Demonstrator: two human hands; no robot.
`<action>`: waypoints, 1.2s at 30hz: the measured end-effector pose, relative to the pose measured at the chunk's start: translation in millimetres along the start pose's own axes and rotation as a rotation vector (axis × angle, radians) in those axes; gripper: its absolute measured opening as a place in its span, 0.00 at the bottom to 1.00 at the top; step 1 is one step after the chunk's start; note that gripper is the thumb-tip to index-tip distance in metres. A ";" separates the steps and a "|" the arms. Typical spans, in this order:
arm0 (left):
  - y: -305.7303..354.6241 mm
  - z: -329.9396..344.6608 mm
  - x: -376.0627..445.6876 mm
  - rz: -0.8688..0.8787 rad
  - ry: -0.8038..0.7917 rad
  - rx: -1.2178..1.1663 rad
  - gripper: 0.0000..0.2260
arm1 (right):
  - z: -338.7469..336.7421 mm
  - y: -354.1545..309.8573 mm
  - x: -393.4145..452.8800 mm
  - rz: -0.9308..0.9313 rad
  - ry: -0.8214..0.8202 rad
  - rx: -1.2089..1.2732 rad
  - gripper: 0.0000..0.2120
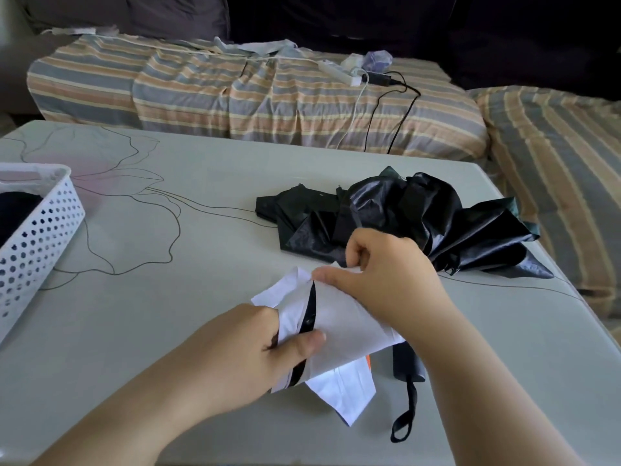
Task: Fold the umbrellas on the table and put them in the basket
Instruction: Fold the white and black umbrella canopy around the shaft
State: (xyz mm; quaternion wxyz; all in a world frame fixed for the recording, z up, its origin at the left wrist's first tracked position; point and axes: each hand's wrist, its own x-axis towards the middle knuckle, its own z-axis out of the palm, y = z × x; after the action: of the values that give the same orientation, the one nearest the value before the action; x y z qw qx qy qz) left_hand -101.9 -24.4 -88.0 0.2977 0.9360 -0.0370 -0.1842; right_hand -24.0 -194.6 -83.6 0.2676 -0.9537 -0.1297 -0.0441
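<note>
Both my hands, left and right, pinch the white umbrella; beyond it lies the black umbrella, seemingly unfolded.

Pale table with flower line drawing; striped-covered sofa behind; dark cushions; daylight.

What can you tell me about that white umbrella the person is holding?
The white umbrella is collapsed, its thin, creased canopy white outside with a black lining showing at a fold. It lies slanted at the near side of the table. The left hand grips its folds while the right hand pinches the upper edge. Its black handle, with a wrist strap, points toward the person.
</note>
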 end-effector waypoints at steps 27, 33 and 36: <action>-21.9 -34.3 17.9 -0.261 0.288 -0.544 0.32 | -9.0 3.9 -6.4 -0.006 -0.253 0.902 0.26; -7.9 -12.3 24.5 -0.050 0.186 -0.474 0.29 | -17.8 -16.3 -9.1 -0.071 -0.218 1.157 0.27; -8.1 -9.1 21.0 -0.022 0.137 -0.425 0.32 | -22.1 -18.2 -10.7 0.022 -0.224 1.008 0.27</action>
State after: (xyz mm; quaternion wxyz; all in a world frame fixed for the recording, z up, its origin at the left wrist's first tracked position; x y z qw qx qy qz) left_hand -79.4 -16.6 -92.5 0.4880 0.8629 0.0332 -0.1269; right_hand -39.6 -193.6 -57.3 0.6788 -0.7065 -0.1526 0.1292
